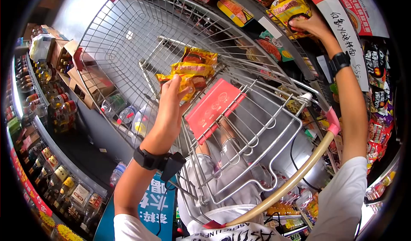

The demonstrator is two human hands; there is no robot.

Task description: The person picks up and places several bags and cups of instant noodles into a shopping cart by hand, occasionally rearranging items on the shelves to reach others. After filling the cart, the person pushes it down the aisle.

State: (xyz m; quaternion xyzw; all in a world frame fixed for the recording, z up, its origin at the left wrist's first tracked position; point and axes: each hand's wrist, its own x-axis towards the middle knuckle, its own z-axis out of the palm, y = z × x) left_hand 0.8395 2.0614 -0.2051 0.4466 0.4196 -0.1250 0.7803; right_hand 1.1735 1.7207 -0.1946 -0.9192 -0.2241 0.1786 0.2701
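Note:
My left hand reaches into the shopping cart, its fingers closed on the nearest of several yellow instant noodle packets. These packets lie overlapping in the cart basket; part of the nearest one is hidden by the hand. At the upper right, my right hand is on the shelf, thumb and fingers gripping another yellow noodle packet. Its fingertips are partly hidden behind that packet. Black bands circle both wrists.
A red panel sits on the cart's child seat, near the curved handle. Bottles fill the left shelves, beside cardboard boxes. A handwritten price sign hangs along the right shelf, with more noodle packets beyond.

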